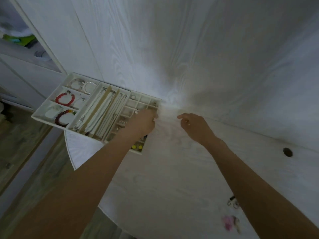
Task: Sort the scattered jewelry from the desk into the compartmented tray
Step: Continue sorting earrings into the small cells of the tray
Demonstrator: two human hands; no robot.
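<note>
- The compartmented tray (40,112) sits at the left part of the white desk (172,178), its near left corner jutting past the desk edge. Its long axis runs from the far left down toward the near right, skewed against the wall behind.
- In the tray's left compartments lie beaded bracelets: a pearl bracelet (89,87) farthest, a red bracelet (64,99) in the middle, a dark red bracelet (63,116) nearest.
- In the middle section necklace chains (110,111) lie stretched along narrow lanes, their length running far to near across the tray.
- The right section is a grid of small square cells (143,100); a few hold small pieces too blurred to name. Yellow beads (136,147) fill a cell at the near right corner.
- The left hand (143,123) reaches over that grid, fingers curled downward at the cells near the tray's right edge; what they hold, if anything, cannot be told.
- The right hand (193,125) hovers over the desk just beside the tray, fingers bent, thumb and forefinger drawn close together; whether they pinch something cannot be told.
- On the desk near the right forearm, well apart from the tray, lie a small metal piece (233,202) and a pink piece (228,221), both blurred.
- A dark round hole (287,152) shows in the desk surface at the far right.
</note>
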